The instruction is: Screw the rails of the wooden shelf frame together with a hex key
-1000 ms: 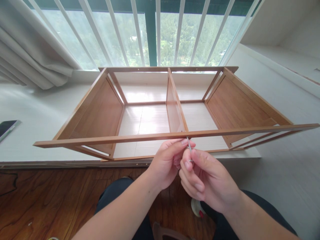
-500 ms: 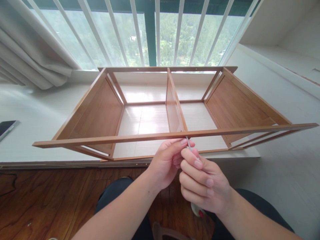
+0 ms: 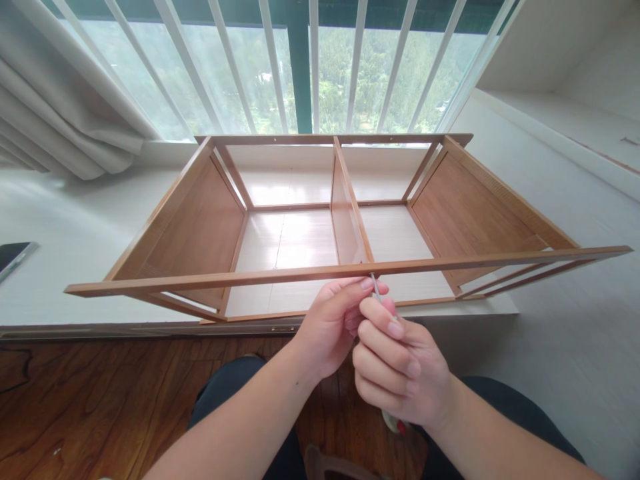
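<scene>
A brown wooden frame (image 3: 295, 273) with a middle divider (image 3: 345, 207) and two side panels stands in front of me. My right hand (image 3: 400, 367) is closed around a tool whose thin metal shaft (image 3: 376, 288) looks like a screwdriver's; its handle is hidden in my fingers. The shaft's tip meets the underside of the near rail, close to the divider's end. My left hand (image 3: 335, 320) pinches with thumb and fingertips around the shaft near that tip, just below the rail. Whether a screw sits there I cannot make out.
The frame rests on a white ledge (image 3: 70, 267) below a barred window (image 3: 330, 73). A phone-like dark device (image 3: 15, 257) lies at far left, under a grey curtain (image 3: 60, 100). A white wall (image 3: 565, 320) is at right. My knees straddle the wooden floor (image 3: 125, 400).
My right hand has shifted slightly left and its grip has turned a little about the tool. The shaft's tip stays at the rail. My left hand and the frame look nearly the same.
</scene>
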`<move>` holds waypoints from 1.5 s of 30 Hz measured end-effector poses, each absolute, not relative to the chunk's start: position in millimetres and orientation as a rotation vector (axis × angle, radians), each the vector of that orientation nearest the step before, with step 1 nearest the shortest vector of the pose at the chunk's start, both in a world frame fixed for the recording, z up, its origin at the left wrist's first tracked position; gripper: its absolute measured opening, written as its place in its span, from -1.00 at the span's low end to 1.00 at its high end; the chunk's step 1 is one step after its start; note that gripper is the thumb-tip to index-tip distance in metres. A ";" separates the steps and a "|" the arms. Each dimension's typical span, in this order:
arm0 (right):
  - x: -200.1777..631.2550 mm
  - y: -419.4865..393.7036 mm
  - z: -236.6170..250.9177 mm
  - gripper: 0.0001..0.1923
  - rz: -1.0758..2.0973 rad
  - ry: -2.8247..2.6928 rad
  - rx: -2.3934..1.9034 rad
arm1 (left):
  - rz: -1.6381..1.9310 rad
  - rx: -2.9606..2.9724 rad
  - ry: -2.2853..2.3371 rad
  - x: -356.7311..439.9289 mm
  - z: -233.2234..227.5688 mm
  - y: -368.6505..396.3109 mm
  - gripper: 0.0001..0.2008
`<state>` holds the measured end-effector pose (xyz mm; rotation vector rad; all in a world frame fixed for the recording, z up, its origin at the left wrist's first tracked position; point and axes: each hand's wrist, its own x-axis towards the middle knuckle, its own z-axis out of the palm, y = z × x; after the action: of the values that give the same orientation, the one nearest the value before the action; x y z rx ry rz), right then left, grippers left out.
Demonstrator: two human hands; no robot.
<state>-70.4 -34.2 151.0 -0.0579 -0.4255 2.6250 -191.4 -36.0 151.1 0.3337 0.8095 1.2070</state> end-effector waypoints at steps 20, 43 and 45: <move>-74.1 -42.8 143.7 -0.55 2.580 -0.402 0.078 | 1.216 0.354 0.654 -192.3 154.8 -40.8 -0.81; -65.1 -47.9 123.2 -0.64 2.449 -0.765 -0.388 | 1.064 0.721 0.854 -209.1 126.9 -50.2 -0.78; -64.7 -53.1 125.8 -0.63 2.410 -0.825 -0.387 | 1.075 0.726 0.842 -208.8 126.7 -51.5 -0.70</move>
<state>-64.7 -53.1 125.8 -0.3865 -0.8251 2.4101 -208.8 -51.5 126.7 0.7256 0.8425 1.0753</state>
